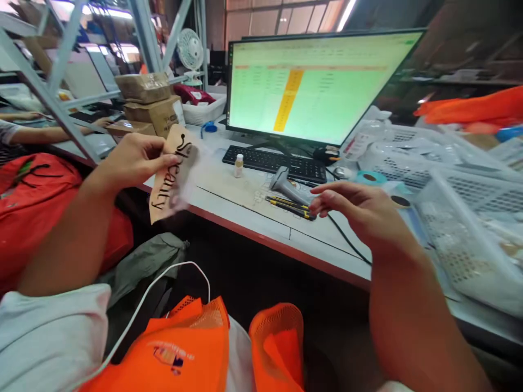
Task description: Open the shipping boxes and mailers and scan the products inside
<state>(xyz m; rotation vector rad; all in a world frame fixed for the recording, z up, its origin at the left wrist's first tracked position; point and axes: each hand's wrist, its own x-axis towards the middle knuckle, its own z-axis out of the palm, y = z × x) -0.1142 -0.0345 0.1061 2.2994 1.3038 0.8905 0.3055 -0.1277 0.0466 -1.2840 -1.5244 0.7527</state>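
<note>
My left hand pinches the upper edge of a tan label strip with black lettering, held up in front of the desk's edge. Blurred translucent plastic hangs beside the strip; whether they are joined I cannot tell. My right hand hovers over the desk with loosely bent fingers and nothing visible in them. Just left of its fingertips lie a grey barcode scanner and several yellow-and-black pen-like tools. Between the hands, a small white-capped bottle stands upright on the desk.
Behind stand a monitor and a black keyboard. White perforated baskets and tape rolls crowd the right. Cardboard boxes sit by a metal frame at left, where another person's arm shows. A dark cable crosses the desk.
</note>
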